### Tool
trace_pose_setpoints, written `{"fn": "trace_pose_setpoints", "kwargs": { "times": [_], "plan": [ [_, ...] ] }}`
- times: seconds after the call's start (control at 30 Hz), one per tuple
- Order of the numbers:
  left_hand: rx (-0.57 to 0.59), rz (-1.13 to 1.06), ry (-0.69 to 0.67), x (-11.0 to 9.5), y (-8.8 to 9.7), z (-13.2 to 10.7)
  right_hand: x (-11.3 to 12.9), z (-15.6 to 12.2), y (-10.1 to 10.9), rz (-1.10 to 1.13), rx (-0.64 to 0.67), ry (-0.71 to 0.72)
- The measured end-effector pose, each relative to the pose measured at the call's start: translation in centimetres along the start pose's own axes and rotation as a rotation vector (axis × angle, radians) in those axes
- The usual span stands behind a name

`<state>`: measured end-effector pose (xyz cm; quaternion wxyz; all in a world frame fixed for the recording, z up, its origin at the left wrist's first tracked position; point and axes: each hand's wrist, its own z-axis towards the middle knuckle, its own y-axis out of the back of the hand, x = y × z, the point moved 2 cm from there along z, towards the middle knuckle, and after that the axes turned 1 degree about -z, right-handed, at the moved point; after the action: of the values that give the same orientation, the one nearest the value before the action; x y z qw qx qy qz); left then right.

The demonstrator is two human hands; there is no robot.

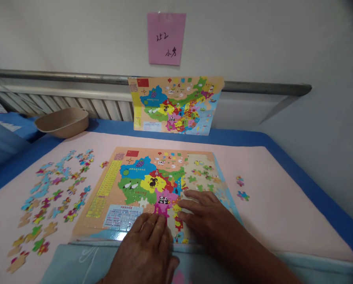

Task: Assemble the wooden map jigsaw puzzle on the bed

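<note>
A partly assembled map jigsaw puzzle (151, 182) lies flat in front of me, its left side and middle filled with coloured pieces. My left hand (143, 246) rests on its lower edge, fingers stretched out over the magenta area. My right hand (207, 213) is open, with its spread fingertips touching the pieces right of the panda picture. Under its palm, part of the board is hidden. A pale gap (143, 202) shows above the left hand. Loose pieces (204, 177) sit on the bare right part of the board.
Many loose puzzle pieces (57, 193) are scattered left of the board, and a few pieces (243, 195) lie to its right. A printed map picture (176, 104) leans against the wall rail (268, 88). A brown basket (62, 123) stands at the back left.
</note>
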<state>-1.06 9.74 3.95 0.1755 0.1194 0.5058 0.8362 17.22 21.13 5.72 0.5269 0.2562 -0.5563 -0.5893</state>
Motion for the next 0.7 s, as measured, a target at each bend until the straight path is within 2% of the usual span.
{"fn": "trace_pose_setpoints", "kwargs": {
  "times": [0.23,0.43,0.7],
  "plan": [
    [-0.019,0.009,-0.010,0.1,-0.1,0.1,-0.2,-0.1,-0.2,0.004,-0.045,0.006],
    [-0.034,-0.020,0.030,0.5,0.4,0.7,0.0,0.2,0.1,0.008,-0.034,-0.007],
    [0.087,0.055,-0.070,1.1,0.6,1.2,0.0,0.4,0.2,0.009,-0.040,-0.011]
  ]
}}
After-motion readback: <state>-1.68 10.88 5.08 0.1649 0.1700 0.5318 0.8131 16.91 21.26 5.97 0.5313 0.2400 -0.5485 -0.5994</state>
